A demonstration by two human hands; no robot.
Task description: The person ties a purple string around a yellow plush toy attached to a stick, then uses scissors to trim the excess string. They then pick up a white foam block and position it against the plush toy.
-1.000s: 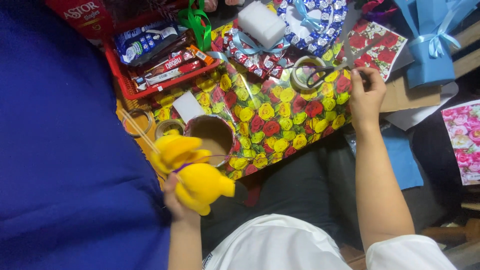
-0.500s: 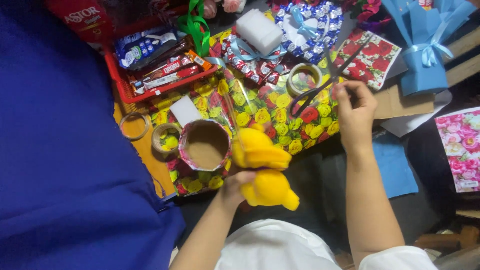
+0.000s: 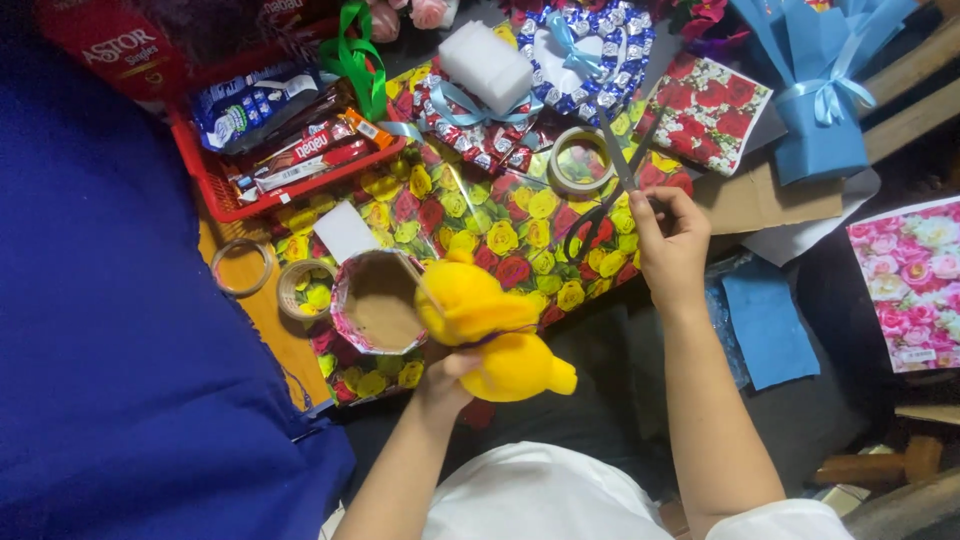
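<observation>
Scissors (image 3: 615, 190) are lying blades-away under my right hand (image 3: 672, 250), whose fingers are closing on the handles, while my left hand (image 3: 450, 372) is gripping the yellow plush toy (image 3: 490, 330).

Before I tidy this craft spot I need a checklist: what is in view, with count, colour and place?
plush toy: one, yellow, in the left hand, bottom centre
scissors: one, dark, in the right hand
wrapping paper: one sheet, rose print, centre
tape roll: one, pale, by the scissors
round box: one, brown inside, left of the plush toy
basket: one, red, top left, holding snacks
wrapped bouquet: one, blue, top right
left hand: grip shut on plush toy
right hand: grip shut on scissors
</observation>
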